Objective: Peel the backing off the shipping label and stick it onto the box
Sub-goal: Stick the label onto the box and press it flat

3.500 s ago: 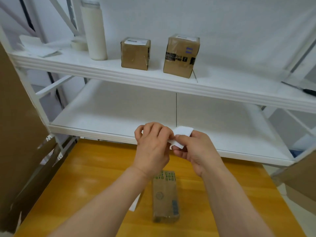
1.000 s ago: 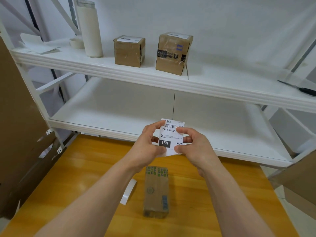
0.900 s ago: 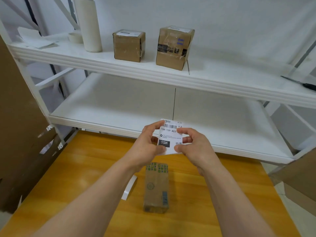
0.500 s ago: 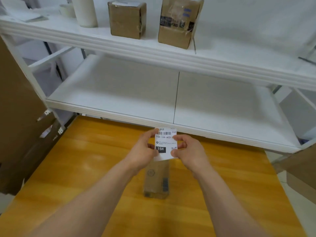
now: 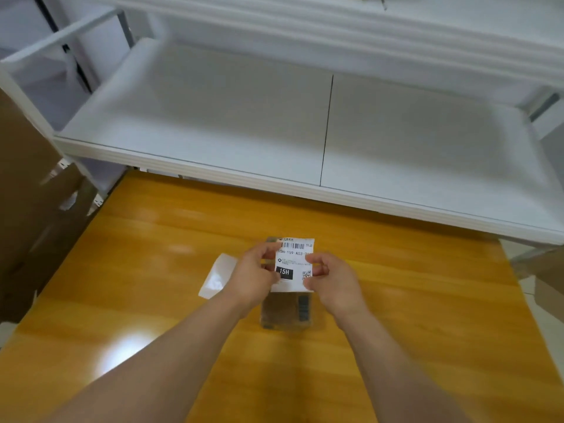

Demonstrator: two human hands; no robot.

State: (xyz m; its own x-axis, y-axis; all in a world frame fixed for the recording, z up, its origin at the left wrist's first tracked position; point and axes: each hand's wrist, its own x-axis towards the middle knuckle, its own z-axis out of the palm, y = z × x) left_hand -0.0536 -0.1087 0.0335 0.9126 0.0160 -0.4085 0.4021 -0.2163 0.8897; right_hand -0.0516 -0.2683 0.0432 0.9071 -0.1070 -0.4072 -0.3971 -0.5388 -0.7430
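The fingers of the left hand and the right hand are pinching the side edges of the label, holding it print side up over the box lying on the worktop. A white backing strip is lying beside the left hand. The peeling therefore looks done, and pressing the label onto the box is what is left.

Wooden tabletop, orange-yellow and glossy, fills the 6 o'clock half of the view. Bright glare patch on it at 7 o'clock. White shelving unit stands behind the table, spanning 9 to 3 o'clock. Its lower board has a dark seam running front to back. Upper shelf edge at 12 o'clock, blurred. Brown cardboard sheets at 9 o'clock; more cardboard at 3 o'clock. Pale floor at 4 o'clock.
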